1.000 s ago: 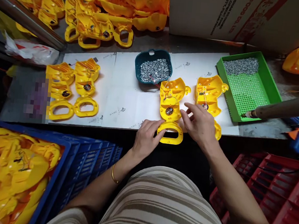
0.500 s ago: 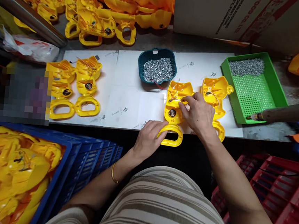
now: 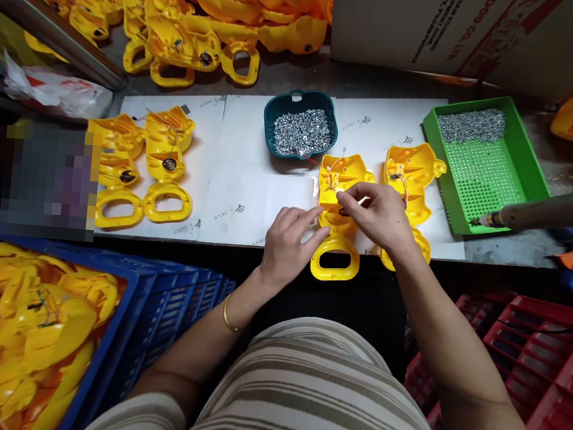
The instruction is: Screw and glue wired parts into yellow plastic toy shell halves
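Observation:
A yellow plastic shell half (image 3: pixel 353 169) with thin wires inside and a ring handle lies open side up near the table's front edge. My right hand (image 3: pixel 381 213) reaches over it from the right, thumb and forefinger pinched together above the wires. Whatever is between those fingertips is too small to make out. At the shell's left edge, my left hand (image 3: pixel 288 245) has thumb and forefinger apart, fingertips at the rim beside the handle. A second wired shell half (image 3: pixel 414 160) lies just right, partly behind my right hand.
Behind the shell stands a dark teal tub (image 3: pixel 268 130) of small metal parts. A green basket (image 3: pixel 526 162) at right holds small metal screws, with a screwdriver tip (image 3: pixel 486 221) over its near corner. Blue crate (image 3: pixel 133 295) lower left, red crates (image 3: pixel 519 356) lower right, cardboard box (image 3: pixel 383 29) behind.
My left hand has come off the handle and moved up to the shell's left edge. The handle has shifted slightly right. My right hand's fingertips have moved a little left, now pinched.

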Motion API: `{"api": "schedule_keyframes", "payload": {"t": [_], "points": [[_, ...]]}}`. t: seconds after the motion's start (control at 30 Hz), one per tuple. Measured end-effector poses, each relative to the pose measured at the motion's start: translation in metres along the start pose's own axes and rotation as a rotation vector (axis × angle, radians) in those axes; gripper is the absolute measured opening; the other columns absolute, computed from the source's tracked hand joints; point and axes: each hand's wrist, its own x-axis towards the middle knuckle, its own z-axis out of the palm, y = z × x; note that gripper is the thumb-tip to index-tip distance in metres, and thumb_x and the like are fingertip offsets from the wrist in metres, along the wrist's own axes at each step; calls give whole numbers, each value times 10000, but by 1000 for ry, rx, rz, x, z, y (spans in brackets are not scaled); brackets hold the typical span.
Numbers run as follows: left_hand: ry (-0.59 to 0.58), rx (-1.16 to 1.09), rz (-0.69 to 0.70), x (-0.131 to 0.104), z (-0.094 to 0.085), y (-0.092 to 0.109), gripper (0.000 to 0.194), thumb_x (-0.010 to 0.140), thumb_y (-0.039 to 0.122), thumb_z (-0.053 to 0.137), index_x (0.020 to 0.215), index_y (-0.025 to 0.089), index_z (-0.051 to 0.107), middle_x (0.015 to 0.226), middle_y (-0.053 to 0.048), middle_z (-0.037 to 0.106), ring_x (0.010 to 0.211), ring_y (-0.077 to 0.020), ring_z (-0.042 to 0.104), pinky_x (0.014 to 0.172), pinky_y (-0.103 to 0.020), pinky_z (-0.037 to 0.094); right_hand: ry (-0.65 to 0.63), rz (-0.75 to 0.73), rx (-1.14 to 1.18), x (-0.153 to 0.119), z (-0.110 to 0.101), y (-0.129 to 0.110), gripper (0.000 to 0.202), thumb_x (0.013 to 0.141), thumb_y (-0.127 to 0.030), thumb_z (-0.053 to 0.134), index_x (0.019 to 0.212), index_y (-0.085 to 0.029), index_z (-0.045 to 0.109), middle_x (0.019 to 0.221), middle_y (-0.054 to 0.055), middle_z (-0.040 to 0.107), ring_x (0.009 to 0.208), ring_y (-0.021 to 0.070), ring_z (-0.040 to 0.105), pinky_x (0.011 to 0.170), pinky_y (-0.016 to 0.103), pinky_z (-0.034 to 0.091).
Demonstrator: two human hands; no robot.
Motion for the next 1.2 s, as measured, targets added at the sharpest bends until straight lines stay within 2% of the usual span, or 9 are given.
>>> {"api": "schedule_keyframes", "payload": {"t": [0.07, 0.17, 0.23, 0.37, 0.47, 0.57, 0.9, 1.07, 1.2], "points": [[-21, -46, -27, 13, 7, 2, 242, 871, 275, 666, 1069, 141, 704, 820, -53, 668, 751, -159, 590, 698, -270, 488, -40, 2, 94, -1, 1, -5, 293, 852, -408, 586, 720, -167, 687, 694, 15, 679, 608, 131, 575, 561, 240, 377], [-58, -161, -95, 27, 16, 5, 87, 832, 210, 681, 791, 144, 721, 706, -20, 641, 646, -123, 565, 611, -234, 442, -51, -19, 158, -3, 3, -12, 299, 848, -411, 594, 710, -160, 679, 701, 22, 680, 609, 123, 569, 552, 228, 387], [-57, -289, -140, 29, 19, 6, 166, 825, 199, 678, 668, 148, 695, 647, -3, 629, 594, -101, 546, 576, -218, 421, -46, -48, 204, -4, 2, -13, 309, 855, -415, 590, 706, -157, 672, 685, 22, 675, 611, 123, 581, 566, 229, 411], [-38, -656, -327, 29, 16, 4, 182, 835, 321, 686, 822, 156, 762, 784, -36, 730, 688, -126, 636, 639, -227, 496, 52, -88, 320, -11, 2, -1, 259, 854, -395, 603, 825, -156, 700, 787, 35, 719, 686, 138, 654, 638, 244, 494], [-77, -889, -490, 30, 12, 2, 283, 801, 415, 724, 914, 159, 767, 881, -52, 754, 801, -159, 683, 735, -264, 546, 10, -41, 448, -20, 7, 11, 265, 805, -383, 671, 957, -170, 717, 918, 55, 746, 791, 173, 705, 715, 285, 565], [-89, -988, -527, 30, 13, 0, 311, 772, 453, 750, 904, 172, 762, 869, -37, 748, 795, -144, 681, 746, -254, 547, -29, 21, 612, -27, 14, 17, 328, 766, -408, 721, 995, -172, 725, 937, 66, 752, 811, 187, 720, 767, 324, 597], [-125, -945, -458, 27, 15, -3, 316, 823, 462, 701, 934, 168, 731, 877, -40, 721, 782, -125, 658, 709, -221, 529, -48, -43, 598, -24, 15, 21, 338, 763, -456, 737, 948, -173, 738, 939, 67, 717, 849, 172, 685, 766, 296, 560], [54, -588, -313, 19, 12, -6, 283, 878, 381, 642, 1051, 163, 693, 925, -55, 670, 732, -106, 614, 642, -206, 511, 106, -110, 128, -34, 7, 20, 193, 849, -340, 677, 979, -204, 719, 911, 38, 707, 732, 142, 635, 686, 278, 499], [19, -437, -264, 7, 17, -10, 443, 809, 289, 683, 1231, 190, 590, 1156, -86, 583, 840, -120, 606, 639, -203, 525, 62, -85, -182, -41, 8, 18, 157, 876, -291, 653, 1012, -238, 711, 929, 14, 714, 800, 166, 644, 653, 280, 440]]}}
